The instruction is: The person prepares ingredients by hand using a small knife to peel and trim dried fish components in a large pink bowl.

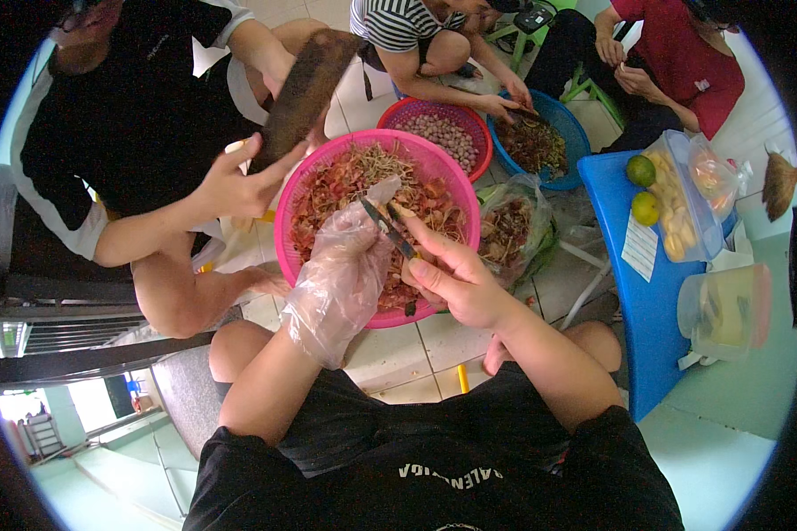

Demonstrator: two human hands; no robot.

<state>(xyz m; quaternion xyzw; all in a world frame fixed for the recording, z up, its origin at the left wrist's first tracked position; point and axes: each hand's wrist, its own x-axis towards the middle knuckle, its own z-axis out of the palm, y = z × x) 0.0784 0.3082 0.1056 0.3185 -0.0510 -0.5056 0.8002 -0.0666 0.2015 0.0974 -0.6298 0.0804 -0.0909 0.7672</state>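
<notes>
My left hand, in a clear plastic glove, is raised over a pink plastic basket. Its fingers are curled beside the blade; whether something lies in them is hidden. In my right hand is a small knife with a dark blade, its tip pointing up and left across the gloved fingers. A small brownish bit shows by the right index fingertip. Reddish papery skins and pale stringy roots, apparently from shallots, fill much of the basket below both hands.
A co-worker at left holds a dark flat object. Behind stand a red basket of small bulbs and a blue basket with another person's hands inside. Right are a plastic bag and a blue table with limes.
</notes>
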